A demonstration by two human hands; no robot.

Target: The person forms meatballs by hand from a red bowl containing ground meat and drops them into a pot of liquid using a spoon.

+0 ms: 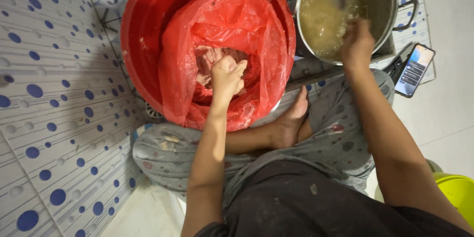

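Pale meat (210, 61) (in red bag (232, 19))

A single head-worn camera looks almost straight down from above the seated person, close over the lap and folded legs. The view faces forward and downward, taking in the red tub (143, 34) and metal pot (382, 0) at the top edge, with both forearms reaching up from the bottom.

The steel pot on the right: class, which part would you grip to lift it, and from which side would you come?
Grip the steel pot by its black loop handle, which sticks out on the right, reaching in from that side. The pot holds cloudy liquid and the right hand covers the near rim, so lift it level, probably steadying the far side too.
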